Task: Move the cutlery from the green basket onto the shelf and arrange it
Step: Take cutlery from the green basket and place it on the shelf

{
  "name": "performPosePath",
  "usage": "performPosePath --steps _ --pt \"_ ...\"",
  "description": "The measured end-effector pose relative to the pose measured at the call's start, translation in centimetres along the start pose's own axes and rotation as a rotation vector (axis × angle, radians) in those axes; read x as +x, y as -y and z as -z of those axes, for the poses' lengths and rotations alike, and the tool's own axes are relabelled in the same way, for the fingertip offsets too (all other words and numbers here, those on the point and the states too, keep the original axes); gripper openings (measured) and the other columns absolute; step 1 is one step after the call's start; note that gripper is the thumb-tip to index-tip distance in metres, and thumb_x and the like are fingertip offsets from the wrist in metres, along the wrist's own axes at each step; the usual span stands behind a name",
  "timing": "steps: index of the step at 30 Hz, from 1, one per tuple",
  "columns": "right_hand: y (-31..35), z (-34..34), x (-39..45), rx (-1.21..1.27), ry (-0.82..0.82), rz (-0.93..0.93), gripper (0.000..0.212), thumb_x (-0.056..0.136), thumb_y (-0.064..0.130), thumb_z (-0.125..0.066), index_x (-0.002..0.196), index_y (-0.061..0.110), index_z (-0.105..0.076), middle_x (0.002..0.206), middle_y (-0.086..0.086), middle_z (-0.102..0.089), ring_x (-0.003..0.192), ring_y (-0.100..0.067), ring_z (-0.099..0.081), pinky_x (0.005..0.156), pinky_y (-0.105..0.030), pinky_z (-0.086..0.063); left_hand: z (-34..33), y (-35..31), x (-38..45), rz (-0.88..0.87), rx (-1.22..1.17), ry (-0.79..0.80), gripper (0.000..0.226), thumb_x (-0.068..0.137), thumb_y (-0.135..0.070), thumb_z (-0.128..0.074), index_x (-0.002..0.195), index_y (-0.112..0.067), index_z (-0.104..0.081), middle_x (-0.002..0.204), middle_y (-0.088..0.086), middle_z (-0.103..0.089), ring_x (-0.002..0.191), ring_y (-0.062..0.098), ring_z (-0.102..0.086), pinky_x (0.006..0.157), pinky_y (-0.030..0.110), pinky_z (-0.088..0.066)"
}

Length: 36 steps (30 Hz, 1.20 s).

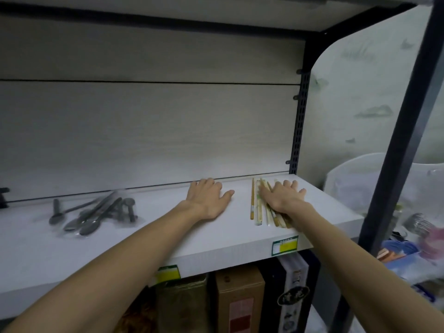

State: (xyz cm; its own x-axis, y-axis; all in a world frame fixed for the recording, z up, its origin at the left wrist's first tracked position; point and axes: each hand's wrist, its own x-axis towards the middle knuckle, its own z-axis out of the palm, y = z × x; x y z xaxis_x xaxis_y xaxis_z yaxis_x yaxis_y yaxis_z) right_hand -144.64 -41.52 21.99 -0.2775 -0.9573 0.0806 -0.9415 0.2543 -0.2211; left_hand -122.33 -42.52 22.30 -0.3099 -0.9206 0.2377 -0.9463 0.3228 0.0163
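palm (286, 197) flat on slim wrapped chopsticks (260, 205)

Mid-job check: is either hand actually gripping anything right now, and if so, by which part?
Nothing is gripped. The right hand lies flat, fingers spread, on the chopsticks, pressing their near half against the shelf. The left hand rests open on bare shelf.

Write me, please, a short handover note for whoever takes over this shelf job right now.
Left hand: flat and open on the bare shelf, holding nothing.
Right hand: open, palm down, pressing on the wrapped chopsticks at the shelf's right end.
Packaged spoons: lying in a loose, crossed pile at the shelf's left.
Done: both groups of cutlery are on the shelf; the chopsticks lie roughly parallel.
Left: probably finish squaring the chopsticks and straighten the spoons. The green basket is out of view, so I cannot tell whether it is empty.
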Motion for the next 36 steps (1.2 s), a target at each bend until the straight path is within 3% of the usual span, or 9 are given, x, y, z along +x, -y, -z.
performPosePath --steps 3,6,10,14,18,20,24,30,36 --pt "3.5 -0.5 -0.4 0.077 -0.143 0.179 0.079 0.098 0.066 -0.02 0.153 0.011 -0.035 0.163 -0.012 -0.024 0.153 -0.033 -0.007 0.121 -0.055 -0.008 0.4 3.7 -1.0 0.114 0.051 -0.039 0.062 0.103 -0.06 -0.026 0.136 -0.018 -0.057 0.141 0.006 -0.052 0.131 0.027 -0.046 0.11 0.045 -0.03" --pt "9.2 -1.6 -1.0 0.122 -0.167 0.35 0.066 0.1 0.055 -0.035 0.15 0.012 -0.039 0.158 -0.012 -0.032 0.151 -0.034 -0.013 0.121 -0.051 -0.015 0.9 8.1 -2.9 0.258 0.122 -0.062 0.057 0.103 -0.057 -0.028 0.134 -0.018 -0.058 0.14 0.007 -0.052 0.13 0.028 -0.045 0.112 0.048 -0.027" --pt "17.0 -4.1 -3.0 0.179 -0.08 0.585 0.059 0.099 0.049 -0.043 0.147 0.014 -0.043 0.149 -0.008 -0.044 0.144 -0.031 -0.027 0.117 -0.045 -0.025 2.8 13.6 -6.0 0.453 0.189 -0.093 0.059 0.104 -0.057 -0.025 0.132 -0.018 -0.06 0.141 0.009 -0.052 0.132 0.029 -0.045 0.115 0.051 -0.022" --pt "23.5 -5.1 -6.7 0.193 0.015 0.814 0.056 0.101 0.049 -0.039 0.146 0.016 -0.046 0.15 -0.008 -0.046 0.142 -0.029 -0.033 0.116 -0.044 -0.028 4.3 19.3 -9.8 0.674 0.159 0.04 0.074 0.1 -0.067 -0.015 0.151 -0.021 -0.043 0.159 0.011 -0.033 0.145 0.034 -0.031 0.119 0.057 -0.017" --pt "27.5 -5.7 -9.3 0.172 0.173 0.865 0.038 0.1 0.045 -0.039 0.119 0.019 -0.06 0.133 -0.011 -0.059 0.125 -0.033 -0.049 0.098 -0.042 -0.04 3.8 23.2 -14.1 0.827 0.01 0.189 0.086 0.093 -0.079 -0.009 0.159 -0.027 -0.025 0.169 0.011 -0.013 0.149 0.039 -0.024 0.119 0.053 -0.023" --pt "28.3 -6.1 -10.2 0.137 0.16 0.843 0.037 0.1 0.044 -0.04 0.118 0.018 -0.058 0.129 -0.012 -0.059 0.119 -0.035 -0.052 0.092 -0.041 -0.04 3.3 24.0 -15.2 0.797 0.041 0.182 0.083 0.094 -0.076 -0.011 0.155 -0.025 -0.034 0.163 0.015 -0.026 0.141 0.039 -0.036 0.113 0.049 -0.031" --pt "29.2 -6.2 -12.1 0.119 0.035 0.798 0.043 0.101 0.041 -0.038 0.123 0.012 -0.061 0.13 -0.015 -0.059 0.122 -0.035 -0.047 0.099 -0.041 -0.04 3.0 23.4 -16.1 0.709 0.145 0.052 0.072 0.099 -0.069 -0.017 0.14 -0.022 -0.053 0.144 0.014 -0.051 0.127 0.036 -0.047 0.101 0.045 -0.038" --pt "30.3 -5.7 -15.1 0.223 0.065 0.715 0.045 0.102 0.041 -0.035 0.129 0.011 -0.057 0.134 -0.015 -0.054 0.124 -0.036 -0.046 0.101 -0.043 -0.038 4.3 22.8 -19.7 0.562 0.117 -0.092 0.07 0.099 -0.069 -0.015 0.141 -0.025 -0.051 0.146 0.008 -0.05 0.13 0.033 -0.047 0.106 0.048 -0.035" --pt "30.9 -5.9 -20.5 0.344 -0.166 0.793 0.051 0.101 0.042 -0.045 0.141 0.01 -0.05 0.147 -0.012 -0.047 0.139 -0.033 -0.035 0.111 -0.045 -0.034 6.7 24.0 -29.1 0.22 0.2 -0.461 0.054 0.103 -0.053 -0.028 0.138 -0.021 -0.054 0.154 0.004 -0.044 0.139 0.024 -0.041 0.118 0.047 -0.027"
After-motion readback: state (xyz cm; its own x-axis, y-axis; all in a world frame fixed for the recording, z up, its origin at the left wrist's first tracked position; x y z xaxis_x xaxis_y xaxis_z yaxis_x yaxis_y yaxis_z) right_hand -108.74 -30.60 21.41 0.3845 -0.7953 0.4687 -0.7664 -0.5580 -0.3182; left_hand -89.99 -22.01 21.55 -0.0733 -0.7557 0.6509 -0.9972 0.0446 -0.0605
